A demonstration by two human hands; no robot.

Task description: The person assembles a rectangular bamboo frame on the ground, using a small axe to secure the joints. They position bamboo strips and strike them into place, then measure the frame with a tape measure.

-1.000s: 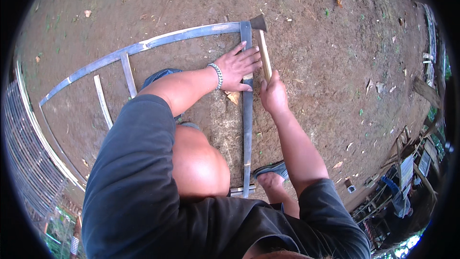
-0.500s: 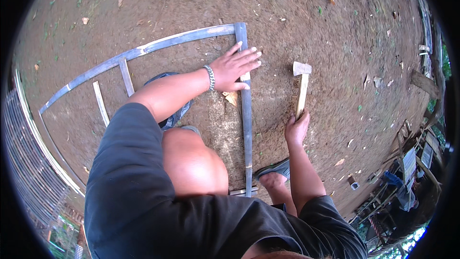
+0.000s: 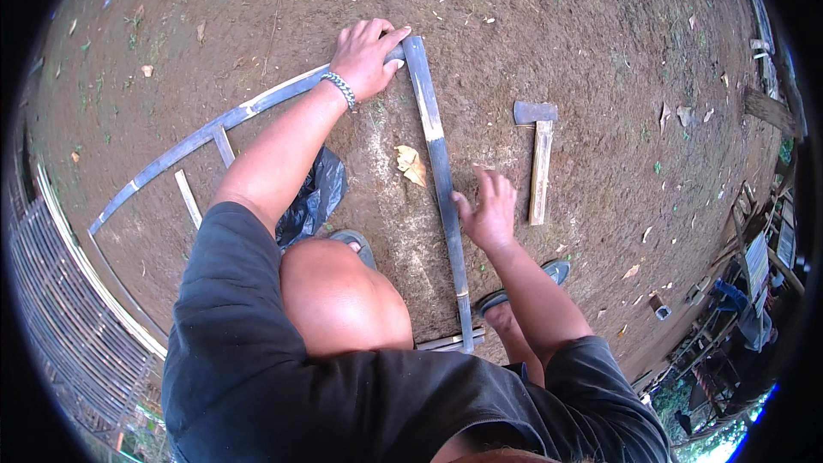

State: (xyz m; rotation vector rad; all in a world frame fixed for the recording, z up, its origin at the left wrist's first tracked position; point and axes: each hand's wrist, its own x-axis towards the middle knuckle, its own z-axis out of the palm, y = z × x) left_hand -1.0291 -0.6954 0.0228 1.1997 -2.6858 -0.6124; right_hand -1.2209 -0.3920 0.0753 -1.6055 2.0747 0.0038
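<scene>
A frame of grey-painted bamboo slats lies on the dirt. My left hand is closed round the end of the curved far slat, by the corner. There the long slat runs from the corner down toward my body. My right hand is open, fingers apart and holding nothing, just right of the long slat; whether its thumb touches the slat, I cannot tell. A hatchet with a pale wooden handle lies on the ground to the right, head away from me.
A dry yellow leaf lies inside the frame. A black plastic bag sits beside my left knee. Two short slats are at the left. A bamboo slat rack stands at the far left, and wooden clutter at the right.
My right hand has let go of the hatchet, now on the ground, and moved left toward the long slat. My left hand has shifted from the long slat up-left to the curved slat's end.
</scene>
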